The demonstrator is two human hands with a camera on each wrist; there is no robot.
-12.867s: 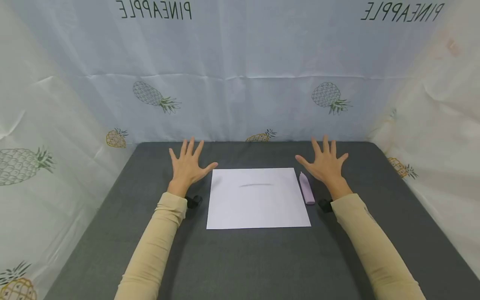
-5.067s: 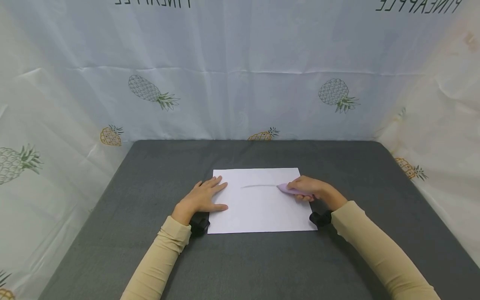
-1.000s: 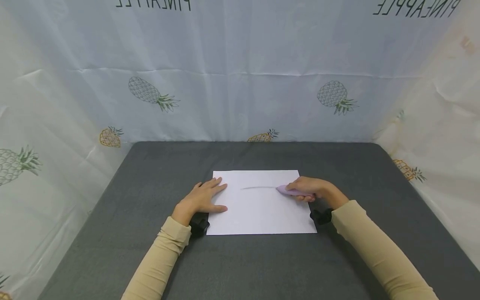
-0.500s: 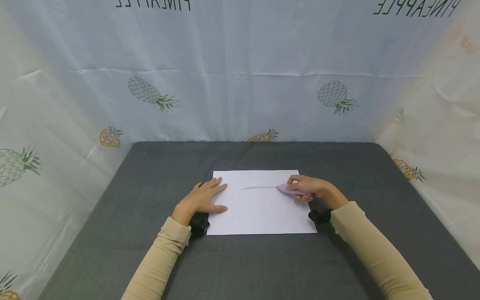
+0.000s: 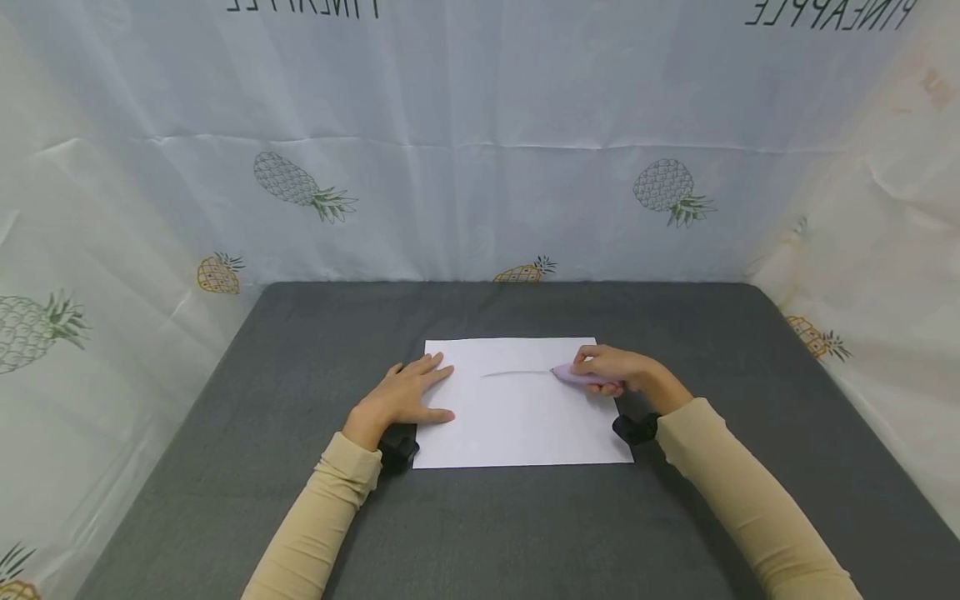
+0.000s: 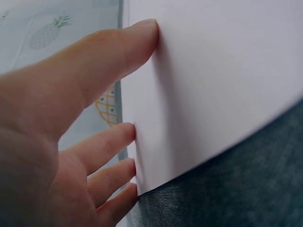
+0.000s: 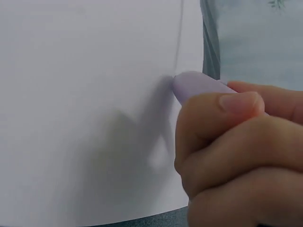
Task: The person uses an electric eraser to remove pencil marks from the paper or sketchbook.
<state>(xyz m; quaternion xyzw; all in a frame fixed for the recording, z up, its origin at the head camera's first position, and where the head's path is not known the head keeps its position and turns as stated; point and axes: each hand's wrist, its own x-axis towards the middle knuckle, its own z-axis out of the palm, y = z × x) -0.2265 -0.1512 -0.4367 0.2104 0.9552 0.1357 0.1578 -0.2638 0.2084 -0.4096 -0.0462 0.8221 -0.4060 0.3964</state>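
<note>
Though partly under paper (image 5: 517,429), grey table (image 5: 487,533) amid curtains (image 5: 480,83).

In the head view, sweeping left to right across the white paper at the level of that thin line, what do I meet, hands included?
Left hand → thin line → lilac tool, tip first → right hand.

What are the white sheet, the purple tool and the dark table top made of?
The sheet looks like matte paper: thin and white, with crisp edges. The tool is probably plastic, smooth and even in color, though much of it is hidden. The table top looks like matte cloth, from its speckled grain.
</note>
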